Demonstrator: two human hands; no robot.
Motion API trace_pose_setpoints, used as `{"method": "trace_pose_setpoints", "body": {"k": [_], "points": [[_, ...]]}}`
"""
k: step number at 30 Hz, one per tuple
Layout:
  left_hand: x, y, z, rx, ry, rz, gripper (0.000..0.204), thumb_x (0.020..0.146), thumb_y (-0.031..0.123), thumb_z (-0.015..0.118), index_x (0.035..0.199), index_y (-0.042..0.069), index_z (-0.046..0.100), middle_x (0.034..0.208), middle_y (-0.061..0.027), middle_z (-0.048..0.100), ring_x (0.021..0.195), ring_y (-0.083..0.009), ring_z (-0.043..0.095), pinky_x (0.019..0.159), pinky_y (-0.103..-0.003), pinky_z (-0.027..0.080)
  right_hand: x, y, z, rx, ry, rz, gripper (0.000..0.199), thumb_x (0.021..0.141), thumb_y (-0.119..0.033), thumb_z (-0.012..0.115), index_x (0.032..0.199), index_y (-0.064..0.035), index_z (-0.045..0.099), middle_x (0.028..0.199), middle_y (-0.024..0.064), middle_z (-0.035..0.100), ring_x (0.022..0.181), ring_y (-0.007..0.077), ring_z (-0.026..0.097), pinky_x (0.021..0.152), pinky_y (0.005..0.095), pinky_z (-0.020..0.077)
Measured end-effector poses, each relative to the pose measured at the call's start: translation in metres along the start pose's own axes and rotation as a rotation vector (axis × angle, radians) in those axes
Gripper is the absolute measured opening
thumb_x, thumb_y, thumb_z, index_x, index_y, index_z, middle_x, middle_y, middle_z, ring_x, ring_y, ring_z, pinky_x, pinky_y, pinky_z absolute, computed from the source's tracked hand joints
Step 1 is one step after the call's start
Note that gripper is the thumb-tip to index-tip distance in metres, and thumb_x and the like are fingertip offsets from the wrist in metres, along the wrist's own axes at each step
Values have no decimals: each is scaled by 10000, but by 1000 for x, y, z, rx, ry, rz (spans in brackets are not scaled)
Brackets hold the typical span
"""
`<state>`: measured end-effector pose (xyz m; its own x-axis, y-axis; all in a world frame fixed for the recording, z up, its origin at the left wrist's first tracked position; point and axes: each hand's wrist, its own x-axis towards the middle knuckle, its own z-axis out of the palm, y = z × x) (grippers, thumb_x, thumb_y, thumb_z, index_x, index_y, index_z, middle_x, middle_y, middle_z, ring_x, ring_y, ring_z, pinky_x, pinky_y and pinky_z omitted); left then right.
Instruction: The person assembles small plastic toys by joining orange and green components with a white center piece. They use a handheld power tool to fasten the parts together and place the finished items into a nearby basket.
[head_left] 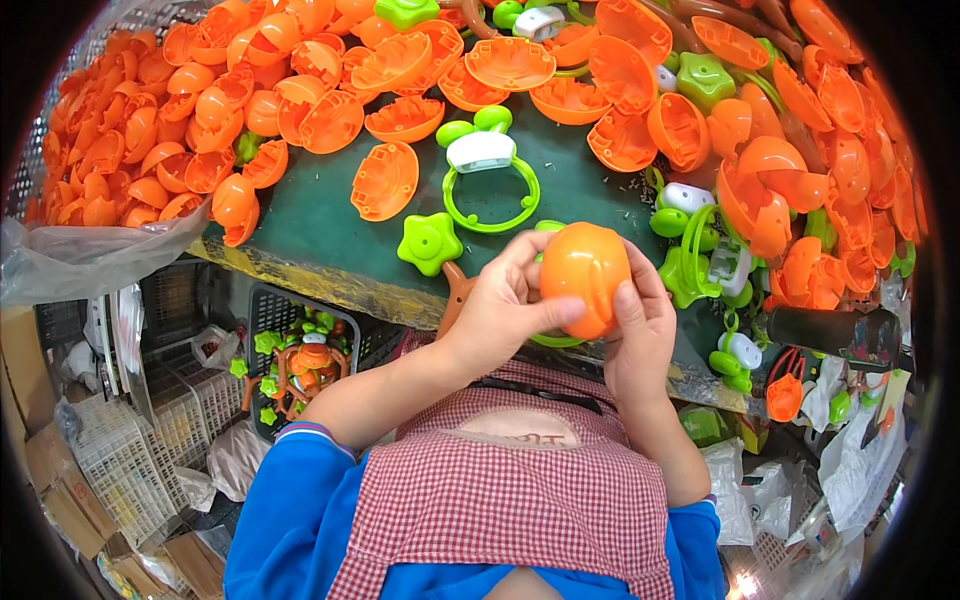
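Between my left hand and my right hand is a glossy orange plastic shell, rounded side up. Both hands are closed around it, thumbs on its near side. Its underside is hidden. Parts of a bright green piece show behind and below the shell. Close to my left hand lies a green star with a brown curved stem running under that hand. Farther off, a green ring with a white block and two green knobs lies beside a loose orange half shell.
Orange half shells heap up along the far and left side of the green table. More shells, green rings and white blocks crowd the right. Below the worn yellow table edge, a dark basket holds mixed parts.
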<state>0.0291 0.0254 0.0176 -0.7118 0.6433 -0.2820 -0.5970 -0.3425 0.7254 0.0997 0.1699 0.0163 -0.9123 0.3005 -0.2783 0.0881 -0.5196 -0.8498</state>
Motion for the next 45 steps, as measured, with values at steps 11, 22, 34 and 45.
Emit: {"method": "trace_pose_setpoints", "body": {"k": [11, 22, 34, 45], "points": [[-8, -7, -9, 1387, -252, 1038, 218, 722, 106, 729, 930, 43, 699, 891, -72, 698, 785, -240, 677, 694, -345, 561, -36, 10, -40, -247, 269, -55, 328, 970, -73, 553, 1281, 28, 532, 1177, 100, 622, 1089, 174, 594, 988, 316, 455], [24, 0, -36, 1099, -62, -187, 639, 870, 521, 654, 1195, -16, 533, 966, -173, 693, 886, -342, 677, 791, -406, 516, -30, 35, -97, -121, 254, -239, 265, 994, -131, 492, 1173, 59, 538, 1120, 126, 612, 1027, 191, 608, 928, 321, 485], [59, 38, -47, 527, -109, -614, 568, 908, 566, 570, 1062, 24, 643, 702, -31, 636, 492, -102, 574, 389, -219, 375, -32, 9, -24, -230, -165, 782, 446, 851, 26, 410, 1293, 24, 472, 1046, 156, 647, 766, 205, 680, 626, 279, 574], [46, 27, -53, 543, -248, -603, 623, 940, 507, 575, 1335, 27, 529, 1271, -130, 587, 1136, -201, 560, 854, -334, 499, -24, 28, -39, 262, -331, 541, 773, 821, -37, 725, 1456, -29, 285, 1386, 123, 466, 1257, 255, 505, 1017, 435, 466]]}}
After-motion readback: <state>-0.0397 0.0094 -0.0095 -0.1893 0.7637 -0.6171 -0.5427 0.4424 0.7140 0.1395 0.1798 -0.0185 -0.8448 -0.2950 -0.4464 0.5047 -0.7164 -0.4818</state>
